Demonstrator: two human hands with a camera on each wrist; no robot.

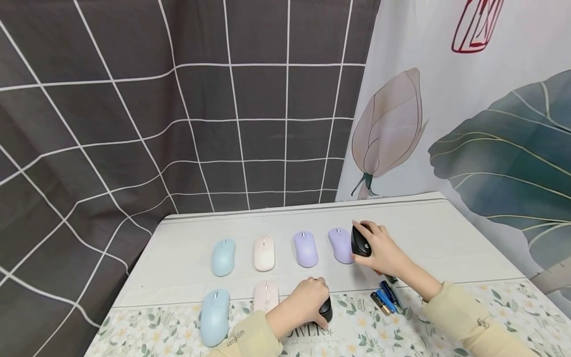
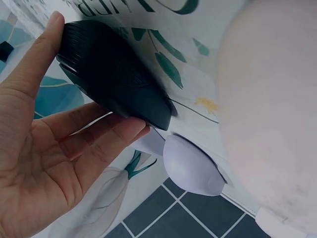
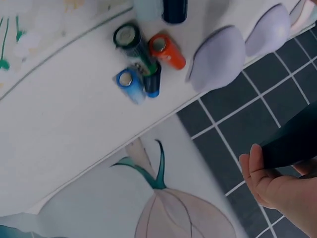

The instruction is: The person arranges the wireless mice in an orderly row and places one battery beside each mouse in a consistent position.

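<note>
My left hand (image 1: 304, 302) grips a black computer mouse (image 1: 327, 310) low over the flowered part of the cloth. In the left wrist view, thumb and fingertips hold that black mouse (image 2: 111, 72) by its opposite sides. Farther back on the right, my right hand (image 1: 380, 250) holds another black mouse (image 1: 360, 243), tilted, beside a purple mouse (image 1: 340, 245) that it partly hides. A second purple mouse (image 1: 305, 249) lies to the left of that one. Only part of the right-hand mouse (image 3: 292, 141) shows in the right wrist view, at the edge.
Left of the hands lie two blue mice (image 1: 223, 258), a cream mouse (image 1: 264, 254) and a pink mouse (image 1: 266, 295), partly behind the left forearm. Several batteries (image 1: 386, 297) lie near the right forearm. A dark gridded curtain (image 1: 258, 139) hangs behind the table (image 1: 187, 248).
</note>
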